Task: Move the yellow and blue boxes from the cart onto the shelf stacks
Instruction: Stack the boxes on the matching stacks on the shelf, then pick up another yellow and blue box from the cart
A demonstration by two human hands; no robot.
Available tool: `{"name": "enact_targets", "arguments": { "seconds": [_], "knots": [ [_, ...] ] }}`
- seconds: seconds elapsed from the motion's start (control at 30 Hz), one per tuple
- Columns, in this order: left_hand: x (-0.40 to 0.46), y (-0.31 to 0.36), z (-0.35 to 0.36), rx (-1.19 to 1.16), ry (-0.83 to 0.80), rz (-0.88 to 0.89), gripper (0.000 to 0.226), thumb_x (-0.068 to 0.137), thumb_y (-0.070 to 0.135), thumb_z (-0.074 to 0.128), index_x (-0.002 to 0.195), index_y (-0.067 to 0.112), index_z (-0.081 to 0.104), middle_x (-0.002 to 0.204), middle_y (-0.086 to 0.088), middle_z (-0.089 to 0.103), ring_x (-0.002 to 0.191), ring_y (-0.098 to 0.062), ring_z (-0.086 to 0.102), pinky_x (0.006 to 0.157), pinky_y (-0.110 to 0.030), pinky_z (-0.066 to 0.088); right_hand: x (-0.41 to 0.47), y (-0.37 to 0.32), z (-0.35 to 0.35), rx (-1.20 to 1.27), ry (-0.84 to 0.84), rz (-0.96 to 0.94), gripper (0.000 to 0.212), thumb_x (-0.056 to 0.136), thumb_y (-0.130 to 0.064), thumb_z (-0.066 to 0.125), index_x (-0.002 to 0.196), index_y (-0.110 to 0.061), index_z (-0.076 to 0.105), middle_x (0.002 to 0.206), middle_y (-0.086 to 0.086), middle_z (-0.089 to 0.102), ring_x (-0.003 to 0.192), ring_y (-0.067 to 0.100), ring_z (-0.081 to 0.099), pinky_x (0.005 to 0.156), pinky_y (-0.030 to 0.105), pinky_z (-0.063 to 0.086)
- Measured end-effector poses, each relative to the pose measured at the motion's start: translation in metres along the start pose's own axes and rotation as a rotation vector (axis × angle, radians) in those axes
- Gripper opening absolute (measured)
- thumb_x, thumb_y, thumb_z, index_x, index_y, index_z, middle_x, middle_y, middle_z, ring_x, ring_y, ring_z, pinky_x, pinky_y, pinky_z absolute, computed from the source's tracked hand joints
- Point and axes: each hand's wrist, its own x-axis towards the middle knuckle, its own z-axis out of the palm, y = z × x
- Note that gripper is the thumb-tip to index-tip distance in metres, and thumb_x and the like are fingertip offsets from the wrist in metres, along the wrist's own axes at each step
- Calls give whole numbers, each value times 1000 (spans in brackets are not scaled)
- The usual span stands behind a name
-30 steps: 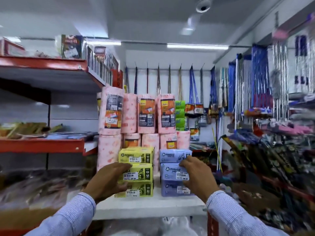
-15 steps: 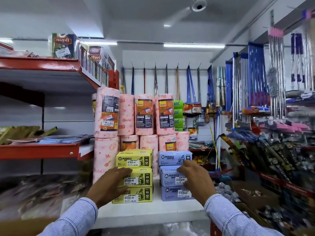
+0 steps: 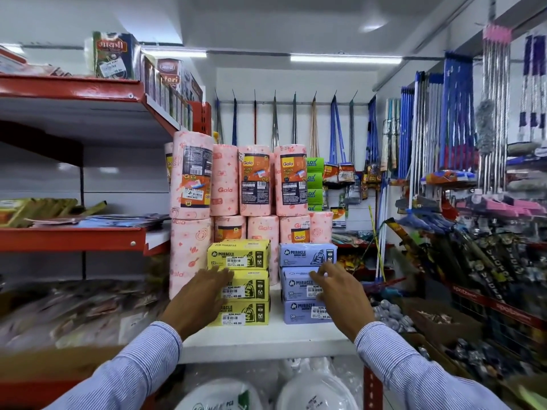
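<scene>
Three yellow boxes (image 3: 239, 282) and three blue boxes (image 3: 307, 284) are shown stacked on the white shelf (image 3: 266, 338); the left hand (image 3: 199, 294) and right hand (image 3: 337, 294) are spread against them, nothing gripped. No cart is visible.

1. A white shelf (image 3: 266, 340) carries the goods, its bare front edge showing below them.
2. A stack of three yellow boxes (image 3: 245, 284) stands on it; only the bottom box touches the shelf.
3. Just to the right, apart by a narrow gap, stands a stack of three blue boxes (image 3: 306, 284).
4. Behind both stacks, pink kitchen towel rolls (image 3: 257, 202) stand upright in two tiers, the lower tier on the shelf.
</scene>
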Motion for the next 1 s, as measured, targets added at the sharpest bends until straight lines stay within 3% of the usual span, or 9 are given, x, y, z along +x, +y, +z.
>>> {"name": "enact_targets", "arguments": {
  "seconds": [0.1, 0.2, 0.3, 0.43, 0.63, 0.8, 0.83, 0.93, 1.0],
  "knots": [
    [-16, 7, 8, 144, 64, 77, 79, 90, 41, 62, 154, 27, 17, 163, -2, 10, 151, -29, 7, 121, -53, 14, -12, -6, 0, 34, 25, -4, 54, 86, -29, 71, 134, -16, 51, 134, 11, 55, 119, 29, 51, 100, 42, 48],
    [-45, 24, 16, 162, 140, 137, 87, 85, 48, 63, 154, 25, 16, 164, -8, 7, 150, -36, 4, 116, -62, 18, -39, -19, 1, 50, -47, -21, 74, 92, -43, 60, 151, -19, 25, 158, 14, 27, 144, 35, 24, 118, 51, 24],
    [-80, 40, 31, 178, 158, 173, 90, 84, 56, 57, 155, 24, 11, 165, -13, 3, 150, -38, -2, 116, -64, 14, -78, -32, 5, 55, -84, -52, 83, 92, -58, 49, 155, -26, 5, 164, 9, 0, 149, 35, -3, 121, 57, 10],
    [-132, 54, 66, 157, 88, 182, 93, 83, 60, 54, 155, 24, 7, 165, -15, -1, 150, -38, -2, 115, -66, 16, -147, -50, 20, 75, -122, -122, 87, 88, -66, 45, 155, -28, 4, 165, 9, -1, 149, 37, -6, 118, 60, 9],
    [-229, 70, 142, 39, -182, 133, 84, 87, 54, 52, 155, 23, 13, 164, -16, 7, 150, -37, 3, 113, -65, 19, -262, -64, 74, 139, -413, -102, 86, 88, -64, 39, 155, -24, 4, 165, 11, -1, 149, 37, -5, 116, 60, 15],
    [-297, 86, 191, -134, -384, 41, 83, 79, 44, 64, 150, 19, 30, 159, -17, 26, 146, -38, 23, 114, -59, 25, -325, -78, 110, 227, -649, -23, 89, 78, -44, 75, 149, -11, 33, 157, 19, 27, 142, 46, 26, 109, 62, 34],
    [-338, 98, 247, -181, -489, 9, 82, 78, 43, 67, 149, 18, 34, 157, -17, 31, 144, -38, 27, 114, -59, 27, -374, -76, 151, 211, -783, -33, 89, 75, -42, 78, 147, -9, 37, 155, 21, 32, 140, 47, 30, 108, 60, 36],
    [-385, 108, 277, -248, -678, -76, 76, 83, 41, 66, 147, 11, 37, 155, -18, 34, 143, -39, 30, 112, -55, 32, -414, -86, 177, 222, -1028, -13, 82, 87, -43, 61, 152, -12, 23, 161, 17, 16, 147, 38, 14, 117, 49, 24],
    [-418, 116, 313, -261, -827, -78, 72, 92, 41, 57, 151, 13, 27, 160, -14, 24, 147, -34, 20, 116, -49, 25, -447, -92, 209, 262, -1182, -12, 77, 91, -38, 56, 152, -11, 17, 162, 14, 13, 148, 34, 12, 118, 44, 23]
  ]
}}
